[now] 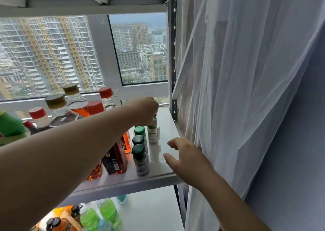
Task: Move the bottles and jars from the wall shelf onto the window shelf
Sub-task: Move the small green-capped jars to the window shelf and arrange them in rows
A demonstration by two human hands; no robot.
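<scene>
My left hand (146,110) reaches across the white window shelf (168,125) and grips the top of a small green-capped jar (152,134) that stands on the shelf. Just in front of that jar, three similar dark-green-capped jars (140,158) stand in a row toward me. My right hand (184,157) hovers over the shelf's right front corner with its fingers spread, holding nothing. Tall bottles with red caps (95,107) and gold caps (56,101) fill the shelf's left side, partly hidden by my left forearm.
A sheer white curtain (246,90) hangs right beside the shelf's right edge. A perforated metal upright (174,54) stands at the back right corner. The lower shelf (154,211) holds green bottles (107,211) and dark-capped jars. Bare shelf surface lies right of the small jars.
</scene>
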